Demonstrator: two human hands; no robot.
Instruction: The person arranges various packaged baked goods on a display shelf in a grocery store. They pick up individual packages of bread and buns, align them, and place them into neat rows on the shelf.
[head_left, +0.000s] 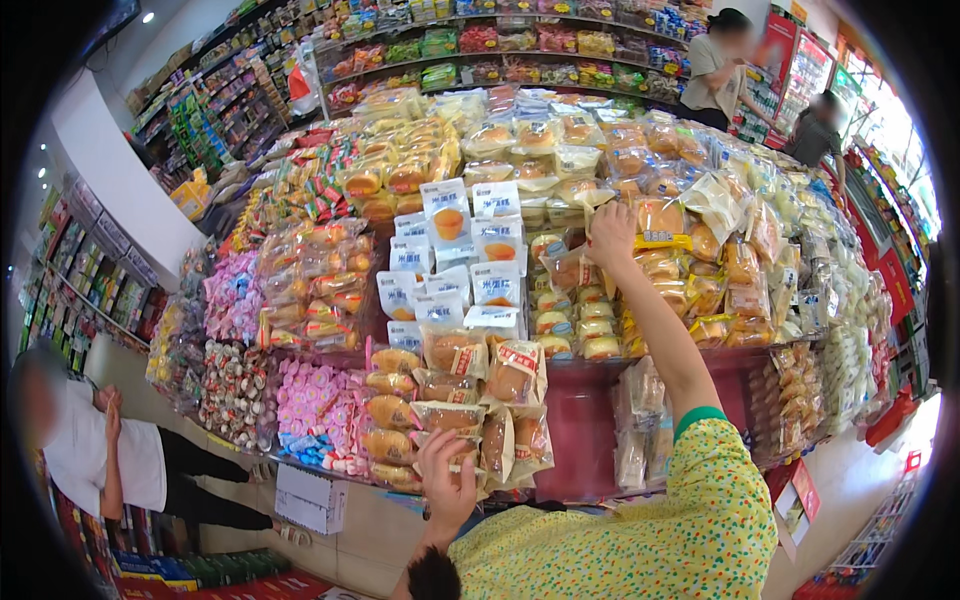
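My left hand (448, 476) is at the near edge of the display, its fingers apart over cream-wrapped bread packs (448, 416). Whether its fingertips press on the wrapping cannot be told. My right arm stretches forward, and my right hand (611, 234) has its fingers bent down at a pale wrapper. The fingers hide whether they grip it. Just left of that hand, a bread roll in a clear bag (574, 270) lies tilted over rows of small packed cakes (598, 328). White cake pouches with blue writing (448, 217) stand between my two hands.
More packed breads (660, 217) are heaped to the right, and pink wrapped sweets (315, 397) to the left. One person (120, 442) stands at the left; two others (712, 71) are at the far right. Stocked shelves (510, 45) line the back. A white box (307, 499) is below the front edge.
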